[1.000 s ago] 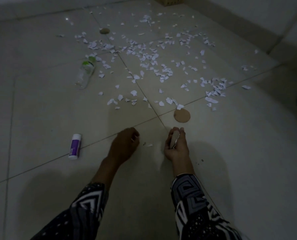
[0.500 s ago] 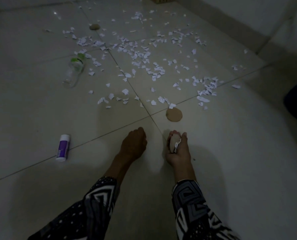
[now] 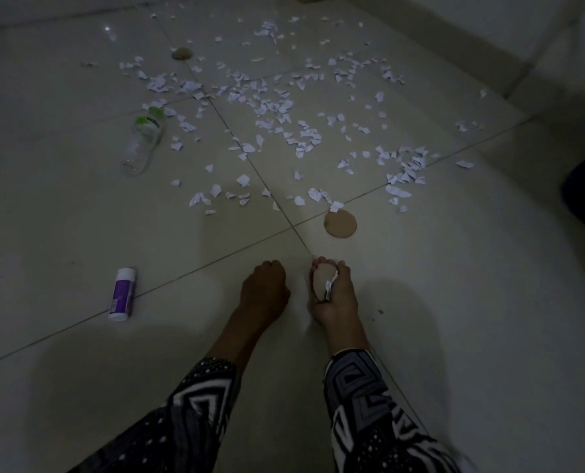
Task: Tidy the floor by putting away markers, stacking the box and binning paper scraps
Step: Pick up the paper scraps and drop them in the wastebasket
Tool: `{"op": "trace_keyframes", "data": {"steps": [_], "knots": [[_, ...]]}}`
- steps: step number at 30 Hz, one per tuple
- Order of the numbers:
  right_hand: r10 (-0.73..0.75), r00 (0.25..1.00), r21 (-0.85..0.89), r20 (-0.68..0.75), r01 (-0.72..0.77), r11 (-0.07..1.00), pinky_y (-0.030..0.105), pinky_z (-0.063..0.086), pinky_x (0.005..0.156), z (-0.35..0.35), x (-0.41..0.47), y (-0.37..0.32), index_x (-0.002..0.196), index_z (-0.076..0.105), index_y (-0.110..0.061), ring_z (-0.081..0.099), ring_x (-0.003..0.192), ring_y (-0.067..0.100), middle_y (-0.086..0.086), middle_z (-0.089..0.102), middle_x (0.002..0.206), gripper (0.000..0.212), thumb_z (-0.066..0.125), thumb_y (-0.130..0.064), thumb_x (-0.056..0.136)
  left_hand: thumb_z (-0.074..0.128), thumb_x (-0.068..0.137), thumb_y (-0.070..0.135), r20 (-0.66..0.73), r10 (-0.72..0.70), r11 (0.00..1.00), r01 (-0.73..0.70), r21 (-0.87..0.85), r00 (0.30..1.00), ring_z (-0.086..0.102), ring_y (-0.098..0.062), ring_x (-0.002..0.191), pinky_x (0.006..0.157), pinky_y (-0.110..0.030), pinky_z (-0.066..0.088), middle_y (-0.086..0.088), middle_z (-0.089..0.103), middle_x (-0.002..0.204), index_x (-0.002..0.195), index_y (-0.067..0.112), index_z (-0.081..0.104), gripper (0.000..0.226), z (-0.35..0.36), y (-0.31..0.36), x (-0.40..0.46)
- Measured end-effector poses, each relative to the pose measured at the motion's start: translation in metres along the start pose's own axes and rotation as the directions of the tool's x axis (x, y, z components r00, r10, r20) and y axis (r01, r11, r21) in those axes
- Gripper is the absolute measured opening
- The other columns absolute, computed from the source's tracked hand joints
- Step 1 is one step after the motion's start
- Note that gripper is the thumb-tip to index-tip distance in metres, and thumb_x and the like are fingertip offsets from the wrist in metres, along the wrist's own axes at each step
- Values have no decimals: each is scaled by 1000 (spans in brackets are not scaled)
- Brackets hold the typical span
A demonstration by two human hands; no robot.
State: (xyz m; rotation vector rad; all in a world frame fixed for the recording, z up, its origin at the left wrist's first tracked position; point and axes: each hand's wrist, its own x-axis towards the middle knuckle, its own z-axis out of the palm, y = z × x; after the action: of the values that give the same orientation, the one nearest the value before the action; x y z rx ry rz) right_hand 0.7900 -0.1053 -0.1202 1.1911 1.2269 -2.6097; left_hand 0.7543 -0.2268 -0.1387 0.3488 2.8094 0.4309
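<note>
Right hand (image 3: 332, 295) gripping collected scraps plus a tan disc, low over floor (image 3: 455, 302). Left hand (image 3: 265, 290) knuckles-up, fingers curled under; holding anything: cannot tell. Scraps (image 3: 284, 131) scattered ahead, bottle (image 3: 144, 139) and glue stick (image 3: 123, 294) left.

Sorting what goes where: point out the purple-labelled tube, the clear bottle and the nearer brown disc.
purple-labelled tube (image 3: 122, 294): head view, on its purple label.
clear bottle (image 3: 143, 139): head view, on its clear middle, below the green label.
nearer brown disc (image 3: 340, 224): head view, centre of its flat face.
</note>
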Motion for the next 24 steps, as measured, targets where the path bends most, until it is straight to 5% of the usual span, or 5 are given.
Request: {"op": "trace_keyframes", "data": {"steps": [5, 12, 15, 17, 24], "knots": [[202, 975, 302, -90, -166, 939, 33, 44, 99, -1, 26, 2, 133, 59, -11, 56, 120, 25, 9, 60, 134, 42, 56, -37, 100, 59, 94, 17, 26, -34, 986, 38, -161, 999, 57, -31, 105, 78, -34, 44, -17, 58, 110, 107, 0, 56, 21, -4, -3, 9], [203, 970, 260, -136, -163, 952, 31, 51, 72, -1, 29, 9, 127, 65, -11, 63, 91, 23, 11, 66, 121, 46, 58, -46, 97, 68, 89, 24, -152, -167, 789, 39, -613, 974, 61, -6, 72, 62, -21, 46, 4, 67, 81, 87, 13, 70, 11, -39, 22, 25], [146, 983, 185, -111, -124, 975, 32, 53, 92, -2, 26, 13, 131, 62, -12, 64, 110, 19, 8, 67, 122, 45, 60, -41, 96, 68, 89, 21, -96, 21, 816, -73, -574, 995, 62, -5, 72, 65, -22, 49, 1, 71, 85, 89, 11, 72, 10, -49, 42, 25], [112, 989, 194, -101, -91, 977, 26, 48, 97, -5, 25, 15, 127, 61, -17, 66, 96, 1, -2, 69, 104, 36, 62, -35, 95, 67, 89, 18, -95, 121, 882, -150, -446, 988, 59, -8, 73, 65, -21, 45, -2, 69, 87, 90, 9, 71, 10, -48, 49, 21], [196, 980, 300, 42, -200, 933, 44, 35, 117, 0, 36, 10, 107, 69, -13, 59, 104, 28, 11, 65, 98, 40, 50, -47, 98, 61, 95, 19, -82, 215, 905, -230, -359, 973, 55, -9, 73, 65, -21, 41, -2, 64, 86, 89, 9, 70, 14, -54, 40, 15]]}}
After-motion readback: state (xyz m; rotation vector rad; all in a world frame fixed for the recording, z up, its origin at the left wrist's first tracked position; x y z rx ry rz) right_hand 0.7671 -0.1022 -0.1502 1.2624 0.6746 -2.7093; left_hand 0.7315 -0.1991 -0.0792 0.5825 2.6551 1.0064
